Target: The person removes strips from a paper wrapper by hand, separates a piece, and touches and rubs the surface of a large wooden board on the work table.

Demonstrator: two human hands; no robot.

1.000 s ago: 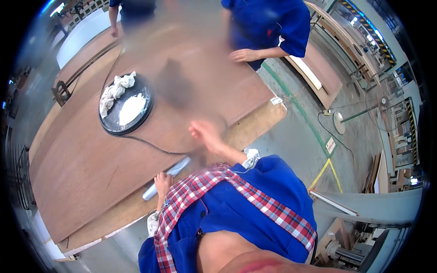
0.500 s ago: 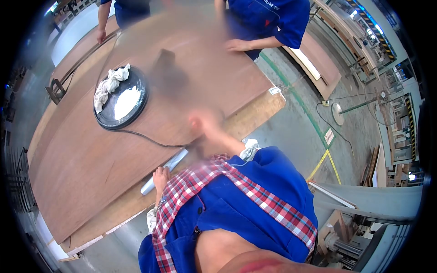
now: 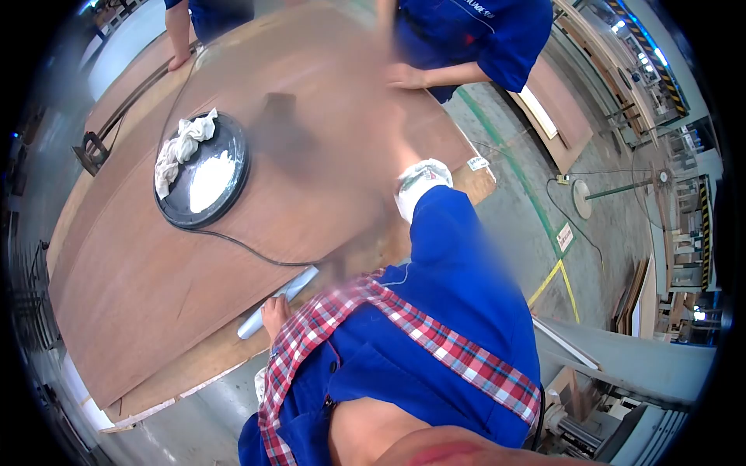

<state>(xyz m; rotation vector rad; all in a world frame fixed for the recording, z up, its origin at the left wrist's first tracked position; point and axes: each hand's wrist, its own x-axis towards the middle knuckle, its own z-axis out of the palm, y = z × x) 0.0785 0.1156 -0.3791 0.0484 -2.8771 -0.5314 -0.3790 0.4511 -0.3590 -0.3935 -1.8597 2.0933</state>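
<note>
A large brown wood panel (image 3: 256, 272) lies on a wooden board (image 3: 210, 365). My left hand (image 3: 275, 314) rests at the panel's near edge, its fingers curled against a pale rolled sheet or tube (image 3: 299, 284); its exact hold is unclear. My right arm reaches forward over the panel, and my right hand (image 3: 388, 128) is smeared by a blur, its fingers not readable. On the panel stands a round black tray (image 3: 242, 167) holding white material (image 3: 211, 182), with a crumpled white cloth (image 3: 186, 144) along its rim. A dark blurred patch covers the middle of the view.
Across the panel stand two people in blue, one with a hand (image 3: 408, 76) on its far edge, the other with a hand (image 3: 180, 60) near the left side. A black cable (image 3: 249, 248) crosses the panel. A metal clamp-like part (image 3: 93, 151) sits left; a stand fan (image 3: 581, 198) stands right.
My right arm has stretched forward and away from my body across the panel. My left hand stays by the rolled sheet. The person at the left has lowered a hand to the edge.
</note>
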